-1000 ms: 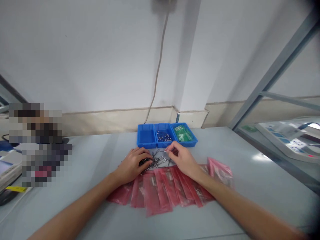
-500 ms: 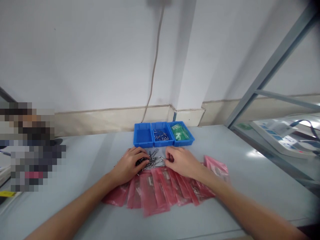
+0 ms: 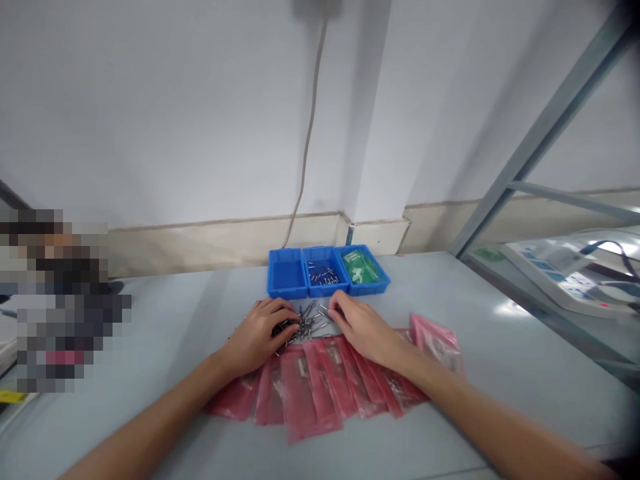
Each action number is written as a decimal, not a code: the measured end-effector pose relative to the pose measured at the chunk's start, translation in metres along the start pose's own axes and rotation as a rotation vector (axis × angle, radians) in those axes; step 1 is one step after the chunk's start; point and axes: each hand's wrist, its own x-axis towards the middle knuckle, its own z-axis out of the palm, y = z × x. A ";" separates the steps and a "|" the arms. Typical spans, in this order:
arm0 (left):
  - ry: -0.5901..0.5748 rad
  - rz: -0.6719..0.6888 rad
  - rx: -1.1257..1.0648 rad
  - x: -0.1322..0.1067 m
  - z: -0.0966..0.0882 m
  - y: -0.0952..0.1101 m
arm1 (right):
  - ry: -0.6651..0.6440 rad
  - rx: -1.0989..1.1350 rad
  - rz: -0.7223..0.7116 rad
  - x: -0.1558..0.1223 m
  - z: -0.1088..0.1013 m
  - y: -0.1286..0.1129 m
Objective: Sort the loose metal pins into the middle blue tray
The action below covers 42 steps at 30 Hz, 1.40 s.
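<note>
nearest to me a fan of thin red-pink translucent plastic bags (image 3: 320, 387) lies flat on the pale grey surface (image 3: 165, 333), each overlapping the next, with one more red-pink bag (image 3: 437, 340) off to the right. both my forearms cross over them.

just past the bags, between my two hands, sits a loose heap of small silvery metal pins (image 3: 310, 319). my left hand (image 3: 261, 333) is palm down, its fingers curled onto the darker left edge of the heap; i cannot tell whether it has closed on any pins. my right hand (image 3: 364, 327) rests over the bags' far edge, thumb and forefinger drawn together at the heap's right side, but it is too small to see if a pin sits between them.

i judge the pins light, stiff, smooth and quick to roll or scatter, so best pinched singly at mid-shaft with the fingertips. the bags look limp and slippery.

beyond the heap a row of three blue plastic trays (image 3: 287, 293) stands side by side near the wall's foot. the middle one holds a few more pins (image 3: 323, 273), the right one green pieces (image 3: 361, 267). a grey cable (image 3: 306, 167) runs up the white wall behind.
</note>
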 end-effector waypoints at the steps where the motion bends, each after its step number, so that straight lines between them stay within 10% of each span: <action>1: -0.002 -0.002 -0.001 0.000 0.000 0.000 | 0.014 0.024 0.002 0.000 0.002 0.001; 42: -0.008 -0.022 0.009 0.001 0.000 0.003 | 0.146 0.483 0.064 0.013 0.012 0.010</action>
